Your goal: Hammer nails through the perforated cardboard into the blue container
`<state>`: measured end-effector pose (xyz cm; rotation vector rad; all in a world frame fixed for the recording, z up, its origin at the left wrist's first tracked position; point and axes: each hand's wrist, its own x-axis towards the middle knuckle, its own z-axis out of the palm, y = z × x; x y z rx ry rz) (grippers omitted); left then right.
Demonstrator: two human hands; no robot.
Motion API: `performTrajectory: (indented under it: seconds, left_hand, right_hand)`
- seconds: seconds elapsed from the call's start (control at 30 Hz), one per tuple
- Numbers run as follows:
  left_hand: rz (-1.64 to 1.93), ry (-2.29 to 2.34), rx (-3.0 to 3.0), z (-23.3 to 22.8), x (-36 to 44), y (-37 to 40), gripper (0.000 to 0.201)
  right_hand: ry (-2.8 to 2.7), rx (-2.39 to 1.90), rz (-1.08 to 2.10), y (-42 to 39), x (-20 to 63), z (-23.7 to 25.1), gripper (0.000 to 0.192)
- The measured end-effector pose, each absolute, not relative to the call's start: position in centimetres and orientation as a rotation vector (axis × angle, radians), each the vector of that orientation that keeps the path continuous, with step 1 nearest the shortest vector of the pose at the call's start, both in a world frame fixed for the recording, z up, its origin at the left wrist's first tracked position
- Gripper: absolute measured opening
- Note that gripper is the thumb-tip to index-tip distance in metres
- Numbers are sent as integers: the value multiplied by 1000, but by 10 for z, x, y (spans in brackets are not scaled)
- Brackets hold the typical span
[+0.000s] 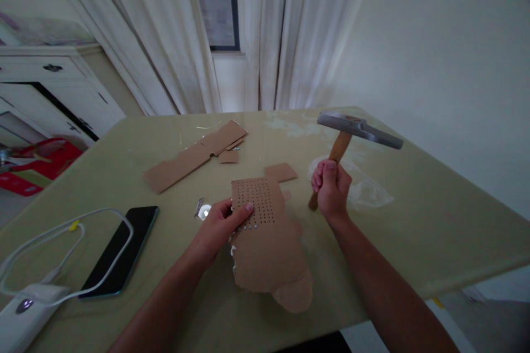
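My right hand [333, 190] is wrapped around the wooden handle of a hammer [340, 146], raised above the table with its long metal head uppermost. In front of me lies a torn piece of cardboard [265, 253] with rows of small dark holes in its upper part. My left hand [215, 229] grips its left edge, thumb on top by the holes; the fingers underneath are partly hidden. A short row of small round silvery heads [250, 226] shows below the thumb. Left of that hand are a few thin nails [199, 207] and a small shiny white round thing [204, 212].
Cardboard strips [194, 157] and a smaller scrap [281, 172] lie farther back on the table [414, 231]. Clear plastic [368, 187] is behind my right hand. At left are a phone [124, 253], a white cable [103, 210] and a white power bank [31, 317].
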<state>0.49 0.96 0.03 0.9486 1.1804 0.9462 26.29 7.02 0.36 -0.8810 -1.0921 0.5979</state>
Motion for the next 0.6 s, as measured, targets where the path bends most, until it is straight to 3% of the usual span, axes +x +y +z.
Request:
performTrajectory:
  seconds: [0.6]
  left_hand:
    - [1021, 1169, 811, 0, 12, 9, 59]
  right_hand:
    - [-1107, -887, 588, 70, 264, 3, 56]
